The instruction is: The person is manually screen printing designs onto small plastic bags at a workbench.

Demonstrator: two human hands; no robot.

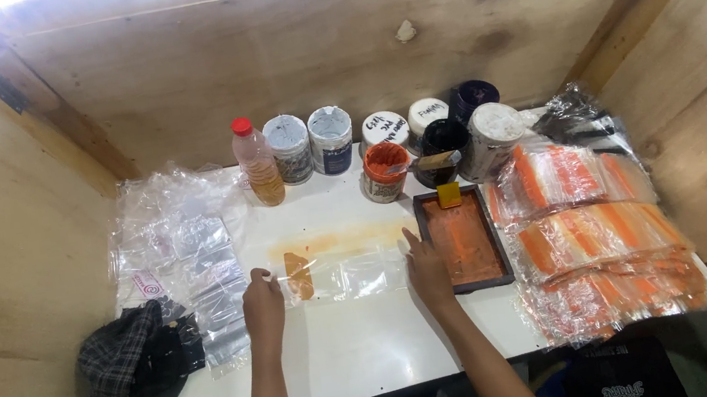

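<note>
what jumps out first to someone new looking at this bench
The orange: a heap of orange-printed clear bags at the right of the white table, beside a dark-framed screen smeared with orange ink. At the middle, the left hand and right hand press a clear bag flat. Paint jars and a red-capped bottle line the back.

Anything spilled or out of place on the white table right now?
Yes: an orange smear stains the white table above the clear plastic bag held flat by both hands. The open orange paint jar stands uncapped nearby.
</note>
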